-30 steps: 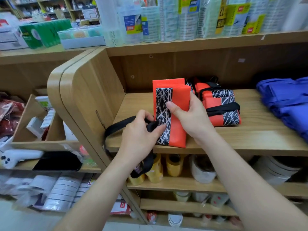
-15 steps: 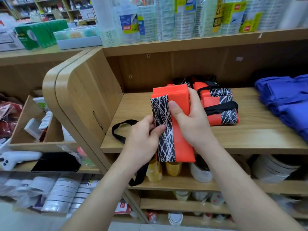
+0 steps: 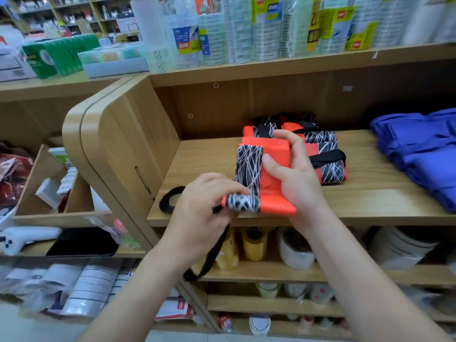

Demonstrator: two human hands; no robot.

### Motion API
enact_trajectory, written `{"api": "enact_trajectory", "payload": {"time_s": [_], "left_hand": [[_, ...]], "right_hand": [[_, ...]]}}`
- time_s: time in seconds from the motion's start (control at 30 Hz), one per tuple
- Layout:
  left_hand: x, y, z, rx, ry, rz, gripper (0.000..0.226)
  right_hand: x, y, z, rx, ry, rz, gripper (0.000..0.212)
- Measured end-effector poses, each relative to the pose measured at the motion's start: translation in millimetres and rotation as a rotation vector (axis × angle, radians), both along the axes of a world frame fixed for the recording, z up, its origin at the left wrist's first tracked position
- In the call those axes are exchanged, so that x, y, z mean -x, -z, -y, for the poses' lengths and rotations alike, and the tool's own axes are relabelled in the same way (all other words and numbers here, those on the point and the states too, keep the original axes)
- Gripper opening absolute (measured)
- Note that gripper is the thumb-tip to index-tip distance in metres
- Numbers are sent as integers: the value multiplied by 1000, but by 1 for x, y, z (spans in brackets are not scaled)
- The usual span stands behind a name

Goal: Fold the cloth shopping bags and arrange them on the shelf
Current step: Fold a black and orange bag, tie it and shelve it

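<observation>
Orange bag at the shelf front edge: left hand pinches its rolled near corner, right hand clasps its right side. Bare board lies leftward. Strap partly hidden behind left hand.

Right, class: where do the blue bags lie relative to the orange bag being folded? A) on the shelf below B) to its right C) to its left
B: the blue bags lie on the same wooden shelf, to the right of the orange bag.
</observation>
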State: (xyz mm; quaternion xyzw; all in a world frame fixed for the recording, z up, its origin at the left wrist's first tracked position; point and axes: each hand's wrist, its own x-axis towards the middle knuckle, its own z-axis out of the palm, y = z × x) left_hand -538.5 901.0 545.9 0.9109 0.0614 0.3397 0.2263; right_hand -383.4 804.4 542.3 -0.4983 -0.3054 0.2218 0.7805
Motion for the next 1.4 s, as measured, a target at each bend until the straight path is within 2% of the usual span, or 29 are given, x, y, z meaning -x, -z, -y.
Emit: {"api": "enact_trajectory", "payload": {"time_s": [0.13, 0.23, 0.3, 0.37, 0.47, 0.53, 0.63, 0.67, 0.73, 0.8, 0.87, 0.93, 1.03, 1.1, 1.13, 1.27, 1.33, 1.4], "left_hand": [[-13, -9, 5, 265, -107, 52, 15], [-19, -13, 4, 317, -196, 140, 24], [-24, -16, 1, 317, -250, 93, 29], [-31, -16, 0, 313, -211, -58, 26], [-38, -13, 4, 314, -122, -195, 12], [-38, -12, 8, 254, -83, -204, 15], [-40, -13, 19, 188, -46, -168, 13], [-42, -13, 22, 175, -33, -150, 19], [-44, -11, 31, 127, -31, -145, 30], [-45, -11, 37, 67, -77, -175, 30], [-45, -12, 37, 54, -124, -207, 31], [-42, -13, 33, 64, -148, -230, 34], [-39, -12, 35, -41, -110, -242, 36], [-40, -9, 43, -125, -100, -260, 33], [-41, -8, 46, -101, -100, -265, 33], [-40, -20, 36, 195, 30, -292, 46], [-33, -31, 19, 348, 106, -376, 51], [-23, -38, -2, 454, 162, -498, 45]], "right_hand": [[6, -1, 9, 74, -50, 39, 28], [8, -4, 14, 118, 39, 97, 32], [11, -6, 17, 117, 58, 123, 30], [15, -9, 20, 84, 25, 133, 30], [19, -15, 24, 60, 24, 195, 55], [21, -17, 26, 53, 60, 252, 53], [24, -13, 25, 40, 241, 341, 37], [24, -10, 25, 26, 330, 344, 35], [23, -5, 25, 7, 487, 342, 36], [23, -2, 25, 37, 560, 360, 38], [22, -1, 28, 92, 536, 384, 38], [15, -6, 36, 170, 394, 450, 38], [-8, -23, 53, 470, 6, 712, 44], [-21, -32, 57, 665, -109, 910, 61], [-25, -35, 57, 686, -108, 975, 65], [-30, -36, 61, 564, -37, 1124, 53], [-35, -38, 71, 591, 0, 1208, 56], [-45, -44, 83, 635, 22, 1220, 56]]}}
